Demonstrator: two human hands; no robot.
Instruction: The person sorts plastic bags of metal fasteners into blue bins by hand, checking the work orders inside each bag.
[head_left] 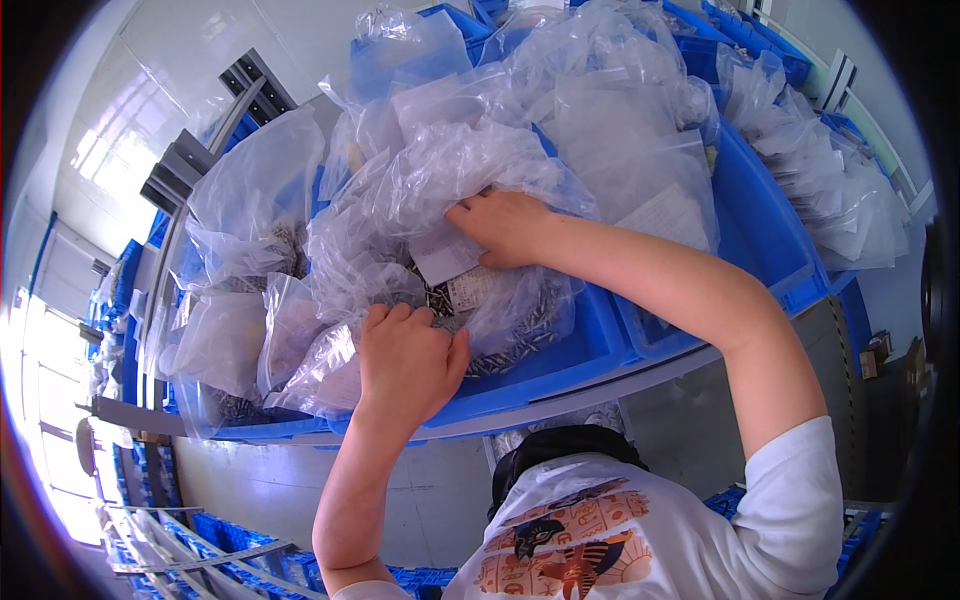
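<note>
A large clear plastic bag (440, 170) lies crumpled in a blue bin (595, 345) in front of me. Small dark metal pieces, screw-like in shape, (515, 345) show inside it, along with a white paper slip (442, 256) and a printed label (468, 290). My left hand (408, 362) is closed on the bag's near side, its fingers curled into the plastic. Farther back, my right hand (508, 230) reaches across from the right, fingers bent and closed on the bag's plastic beside the slip. Its fingertips are partly hidden by the folds.
Smaller clear bags of metal parts (225, 345) crowd the left side. Another bagged bin (640, 150) stands behind to the right. More bags (830, 170) fill a bin at the far right. A grey shelf edge (500, 425) runs along the front.
</note>
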